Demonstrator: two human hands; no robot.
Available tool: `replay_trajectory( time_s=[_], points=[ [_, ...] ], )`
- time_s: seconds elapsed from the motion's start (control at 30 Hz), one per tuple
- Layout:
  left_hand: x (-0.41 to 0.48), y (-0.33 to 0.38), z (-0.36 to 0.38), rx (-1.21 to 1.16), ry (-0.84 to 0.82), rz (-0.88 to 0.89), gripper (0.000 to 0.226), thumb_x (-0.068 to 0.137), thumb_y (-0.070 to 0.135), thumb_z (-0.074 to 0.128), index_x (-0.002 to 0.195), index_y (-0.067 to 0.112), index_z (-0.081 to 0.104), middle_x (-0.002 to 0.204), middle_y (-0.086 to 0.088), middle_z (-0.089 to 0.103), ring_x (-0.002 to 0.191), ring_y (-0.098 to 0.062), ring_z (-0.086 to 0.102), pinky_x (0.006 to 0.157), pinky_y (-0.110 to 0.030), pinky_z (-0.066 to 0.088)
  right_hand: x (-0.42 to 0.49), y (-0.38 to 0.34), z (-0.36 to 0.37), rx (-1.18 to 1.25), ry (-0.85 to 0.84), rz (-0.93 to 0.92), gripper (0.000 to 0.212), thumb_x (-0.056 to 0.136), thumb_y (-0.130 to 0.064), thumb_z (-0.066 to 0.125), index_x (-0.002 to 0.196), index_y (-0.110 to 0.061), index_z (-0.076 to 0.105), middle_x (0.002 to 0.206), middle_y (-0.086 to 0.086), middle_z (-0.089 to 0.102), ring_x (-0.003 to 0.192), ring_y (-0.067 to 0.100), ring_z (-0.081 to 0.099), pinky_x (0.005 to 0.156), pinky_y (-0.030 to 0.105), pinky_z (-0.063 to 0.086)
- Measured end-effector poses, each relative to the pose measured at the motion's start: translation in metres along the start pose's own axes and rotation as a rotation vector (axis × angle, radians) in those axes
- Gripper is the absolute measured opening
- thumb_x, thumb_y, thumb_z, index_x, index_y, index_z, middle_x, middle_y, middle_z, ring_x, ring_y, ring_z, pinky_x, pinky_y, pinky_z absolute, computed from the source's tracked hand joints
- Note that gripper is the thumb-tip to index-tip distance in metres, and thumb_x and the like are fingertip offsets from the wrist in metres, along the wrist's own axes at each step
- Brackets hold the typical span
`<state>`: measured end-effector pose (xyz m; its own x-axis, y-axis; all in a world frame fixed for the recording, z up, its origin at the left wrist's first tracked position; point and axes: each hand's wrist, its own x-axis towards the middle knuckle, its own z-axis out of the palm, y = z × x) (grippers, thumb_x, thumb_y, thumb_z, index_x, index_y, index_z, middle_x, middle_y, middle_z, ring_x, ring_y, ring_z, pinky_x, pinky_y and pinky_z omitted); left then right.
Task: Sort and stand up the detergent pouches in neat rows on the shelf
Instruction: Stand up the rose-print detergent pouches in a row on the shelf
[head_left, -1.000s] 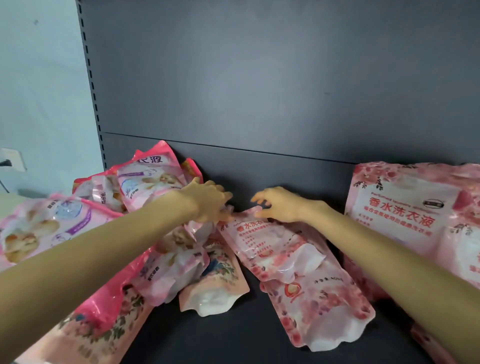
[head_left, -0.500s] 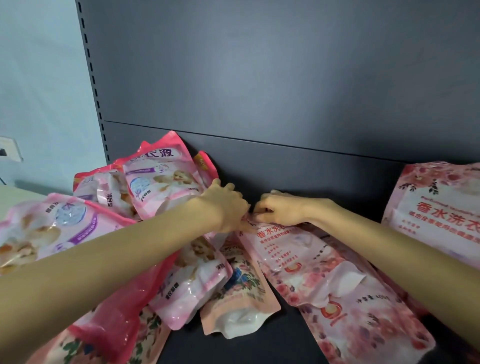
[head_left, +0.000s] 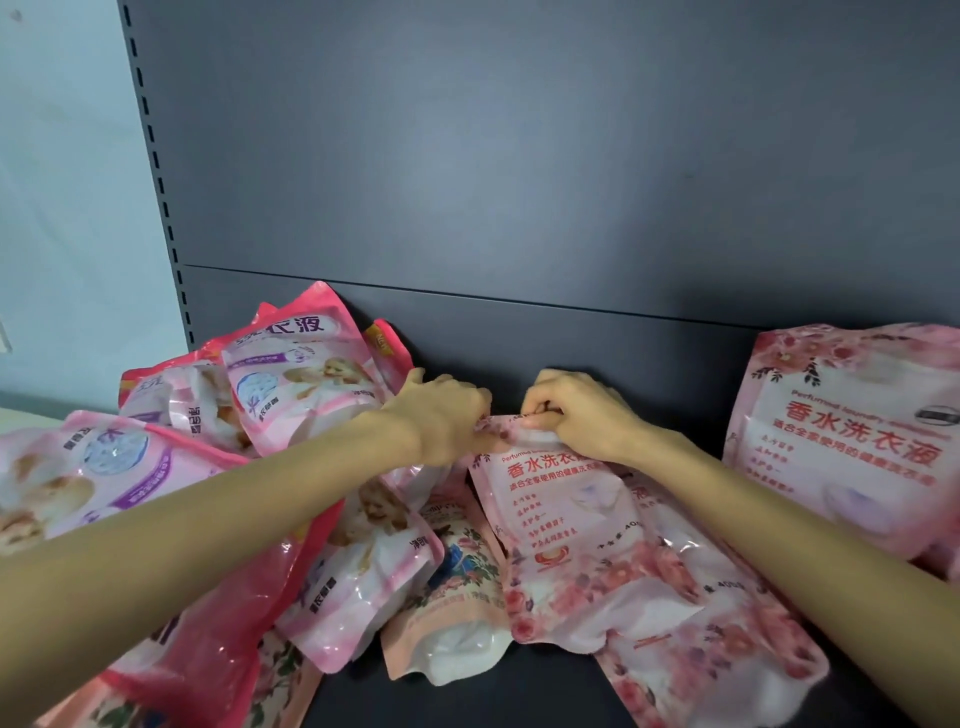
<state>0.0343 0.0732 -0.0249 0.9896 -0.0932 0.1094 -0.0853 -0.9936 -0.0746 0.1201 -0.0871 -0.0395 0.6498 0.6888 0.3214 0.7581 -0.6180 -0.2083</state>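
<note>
Above the rose pouch, left hand and right hand pinch its top edge.

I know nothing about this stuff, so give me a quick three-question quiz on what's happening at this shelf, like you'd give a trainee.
1. True or false: the left grip and right grip, both bare hands, pinch the top edge of the rose-print pouch.
2. The big pouch at far right is: A) lying flat, B) standing upright, C) held up in the air.
3. Which grip is nearer the purple-labelled pouches?
Key: 1 true; 2 B; 3 left.
</note>
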Motion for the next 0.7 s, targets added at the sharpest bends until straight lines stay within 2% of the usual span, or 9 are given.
replay_trajectory(
  time_s=[0.1, 0.23, 0.33, 0.37, 0.43, 0.53, 0.6, 0.63, 0.7],
  points=[
    [0.003, 0.002, -0.004, -0.134, 0.102, -0.006, 0.039, 0.088, 0.049, 0.052, 0.108, 0.016, 0.049, 0.091, 0.003, 0.054, 0.100, -0.023, 0.053, 0.092, -0.036, 0.030, -0.006, 0.000, -0.009, 0.017, 0.104, 0.037, 0.009, 0.090, -0.026, 0.060, 0.084, -0.021, 0.066, 0.088, -0.013, 0.050, 0.084, 0.010, 0.052, 0.071, 0.027, 0.035],
    [0.009, -0.001, -0.008, -0.416, 0.152, -0.028, 0.039, 0.076, 0.039, 0.072, 0.099, 0.017, 0.050, 0.087, 0.000, 0.060, 0.082, -0.021, 0.060, 0.071, -0.029, 0.044, -0.015, -0.006, -0.017, 0.010, 0.197, 0.047, 0.011, 0.090, -0.028, 0.058, 0.087, -0.021, 0.066, 0.094, -0.012, 0.052, 0.087, 0.011, 0.053, 0.073, 0.030, 0.039],
    [0.007, -0.001, -0.011, -0.626, 0.174, -0.047, 0.038, 0.070, 0.025, 0.080, 0.093, 0.015, 0.052, 0.076, 0.003, 0.055, 0.063, -0.011, 0.053, 0.053, -0.016, 0.041, -0.020, -0.012, -0.022, 0.038, 0.266, 0.046, 0.013, 0.090, -0.029, 0.058, 0.087, -0.020, 0.066, 0.093, -0.013, 0.051, 0.086, 0.011, 0.053, 0.071, 0.029, 0.037],
    [0.005, 0.000, -0.013, -0.733, 0.163, -0.061, 0.037, 0.069, 0.020, 0.081, 0.093, 0.013, 0.053, 0.075, 0.001, 0.056, 0.060, -0.011, 0.055, 0.051, -0.016, 0.045, -0.022, -0.013, -0.023, 0.048, 0.289, 0.046, 0.013, 0.090, -0.030, 0.058, 0.087, -0.020, 0.066, 0.093, -0.013, 0.051, 0.086, 0.011, 0.053, 0.071, 0.029, 0.037],
    [0.002, 0.002, -0.015, -0.921, 0.140, -0.072, 0.034, 0.069, 0.012, 0.080, 0.094, 0.010, 0.057, 0.078, -0.005, 0.060, 0.063, -0.017, 0.062, 0.057, -0.027, 0.056, -0.024, -0.014, -0.026, 0.056, 0.320, 0.058, 0.013, 0.090, -0.030, 0.059, 0.088, -0.021, 0.067, 0.093, -0.014, 0.051, 0.087, 0.010, 0.053, 0.072, 0.029, 0.038],
    [-0.003, 0.004, -0.018, -1.033, 0.144, -0.051, 0.018, 0.073, 0.007, 0.076, 0.082, 0.008, 0.060, 0.074, -0.007, 0.063, 0.059, -0.015, 0.065, 0.060, -0.033, 0.058, -0.025, -0.013, -0.028, 0.138, 0.388, 0.069, 0.008, 0.086, -0.027, 0.065, 0.086, -0.021, 0.069, 0.095, -0.015, 0.051, 0.091, 0.007, 0.053, 0.077, 0.031, 0.044],
    [-0.007, 0.004, -0.021, -1.109, 0.161, -0.057, 0.012, 0.077, 0.006, 0.072, 0.082, 0.003, 0.062, 0.078, -0.013, 0.067, 0.066, -0.021, 0.068, 0.064, -0.037, 0.059, -0.027, -0.012, -0.030, 0.322, 0.487, 0.074, 0.005, 0.081, -0.021, 0.070, 0.085, -0.022, 0.069, 0.100, -0.010, 0.053, 0.096, 0.008, 0.054, 0.083, 0.025, 0.045],
    [-0.009, 0.004, -0.024, -1.149, 0.177, -0.061, 0.011, 0.079, 0.006, 0.070, 0.085, 0.000, 0.063, 0.081, -0.015, 0.069, 0.070, -0.024, 0.069, 0.066, -0.040, 0.059, -0.029, -0.012, -0.032, 0.429, 0.530, 0.092, 0.013, 0.079, -0.019, 0.072, 0.091, -0.023, 0.068, 0.106, -0.007, 0.052, 0.101, 0.008, 0.054, 0.084, 0.020, 0.045],
    [-0.013, 0.004, -0.028, -1.236, 0.207, -0.044, 0.003, 0.082, 0.003, 0.066, 0.081, 0.002, 0.063, 0.071, -0.007, 0.070, 0.063, -0.015, 0.068, 0.058, -0.031, 0.058, -0.036, -0.012, -0.034, 0.611, 0.548, 0.167, 0.037, 0.079, -0.021, 0.073, 0.113, -0.023, 0.059, 0.123, -0.004, 0.047, 0.112, 0.008, 0.049, 0.089, 0.016, 0.041]
  ],
)
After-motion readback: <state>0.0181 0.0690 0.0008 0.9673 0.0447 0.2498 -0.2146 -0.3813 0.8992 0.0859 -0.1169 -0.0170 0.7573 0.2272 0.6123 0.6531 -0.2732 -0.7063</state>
